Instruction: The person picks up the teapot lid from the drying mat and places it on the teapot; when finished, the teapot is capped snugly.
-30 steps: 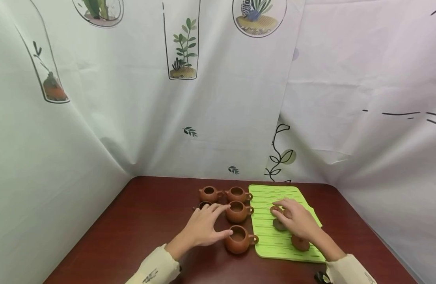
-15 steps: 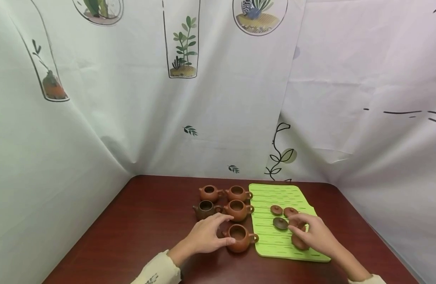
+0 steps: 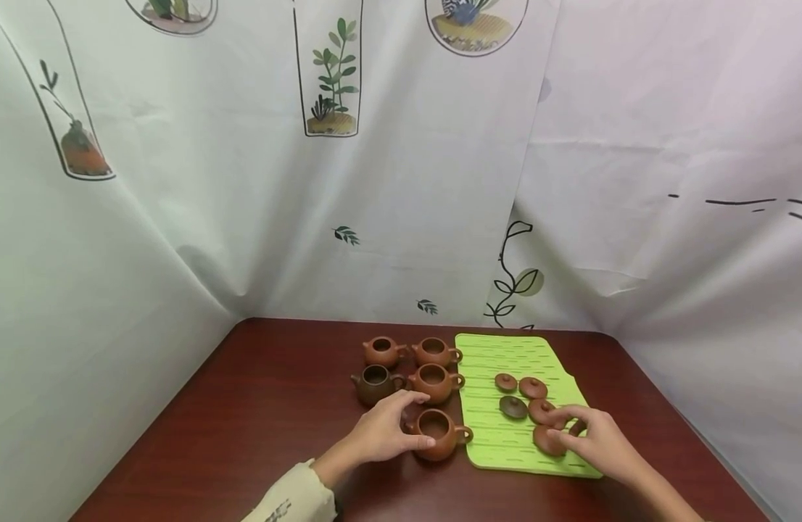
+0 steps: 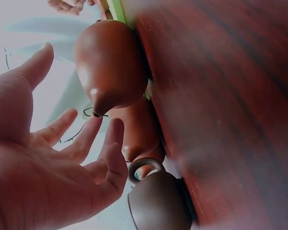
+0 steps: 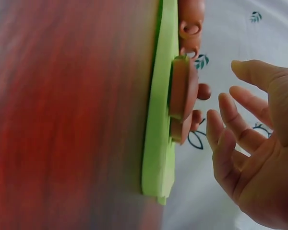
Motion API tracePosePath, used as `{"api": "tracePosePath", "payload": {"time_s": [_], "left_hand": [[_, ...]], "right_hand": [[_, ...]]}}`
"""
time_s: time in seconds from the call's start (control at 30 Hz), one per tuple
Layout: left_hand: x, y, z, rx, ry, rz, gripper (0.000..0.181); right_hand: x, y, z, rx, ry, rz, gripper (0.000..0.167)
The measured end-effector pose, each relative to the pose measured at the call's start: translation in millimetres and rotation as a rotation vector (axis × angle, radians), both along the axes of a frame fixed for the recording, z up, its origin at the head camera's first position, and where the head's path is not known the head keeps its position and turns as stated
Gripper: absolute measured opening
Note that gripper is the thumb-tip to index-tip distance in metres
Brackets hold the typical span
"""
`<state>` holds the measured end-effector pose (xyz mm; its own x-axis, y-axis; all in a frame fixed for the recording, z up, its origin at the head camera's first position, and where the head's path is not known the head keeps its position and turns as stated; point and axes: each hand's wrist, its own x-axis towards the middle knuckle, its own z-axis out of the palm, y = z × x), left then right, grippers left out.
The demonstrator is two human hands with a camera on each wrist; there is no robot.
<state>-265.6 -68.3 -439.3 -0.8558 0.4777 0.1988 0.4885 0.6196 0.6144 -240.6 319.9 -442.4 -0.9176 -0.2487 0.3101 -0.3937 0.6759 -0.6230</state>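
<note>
My left hand (image 3: 380, 431), thumb and fingers spread, is beside the spout of the nearest reddish-brown teapot (image 3: 445, 448), which has no lid on it. In the left wrist view that teapot (image 4: 110, 62) is near the fingers, and nothing is held. My right hand (image 3: 600, 439) hovers over the nearest reddish-brown lid (image 3: 544, 439), which lies knob up on the green mat (image 3: 499, 451). In the right wrist view a gap shows between its loosely bent fingers (image 5: 242, 127) and the lid (image 5: 185, 91). A second brown lid (image 3: 539, 410) lies just behind, partly covered by the fingers.
Several more lidless teapots stand behind the nearest one, including a dark brown teapot (image 3: 373, 391). A dark lid (image 3: 513, 407) and two reddish lids, one a small lid (image 3: 505, 381), lie farther back on the mat. White printed cloth (image 3: 401, 188) hangs behind the table (image 3: 244, 420).
My right hand has drawn back from the far lids toward the nearest lid, uncovering the others. My left hand has shifted slightly toward me, exposing the dark teapot. The view tilts slightly.
</note>
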Motion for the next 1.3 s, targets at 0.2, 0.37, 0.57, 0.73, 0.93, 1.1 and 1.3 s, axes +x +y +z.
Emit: {"api": "tracePosePath", "payload": {"time_s": [0.2,0.37,0.57,0.73,0.93,1.1,1.3], "left_hand": [[-1.4,-0.2,-0.3,-0.019,-0.032,0.003,0.066],[-1.6,0.2,-0.9,-0.045,-0.022,0.018,0.065],[-1.9,-0.7,-0.7,-0.068,-0.019,0.037,0.064],[-4.7,-1.0,-1.2,-0.070,-0.046,0.027,0.059],[-6.1,-0.5,-1.9,-0.077,-0.078,0.026,0.057],[-6.0,0.0,-0.6,-0.086,-0.072,0.028,0.055],[-4.8,1.8,1.2,-0.110,-0.088,0.048,0.056]], "right_hand": [[-0.7,10.2,-1.8,0.014,-0.124,0.014,0.021],[-0.4,15.5,-4.2,0.016,-0.156,0.022,0.027],[-2.4,17.8,-7.0,0.022,-0.166,0.019,0.026],[-3.9,18.6,-8.0,0.016,-0.206,0.033,0.026],[-4.9,18.0,-9.9,0.020,-0.210,0.058,0.021],[-5.5,16.7,-11.3,0.018,-0.171,0.085,0.015],[-8.2,17.0,-12.3,0.029,-0.164,0.102,0.010]]}}
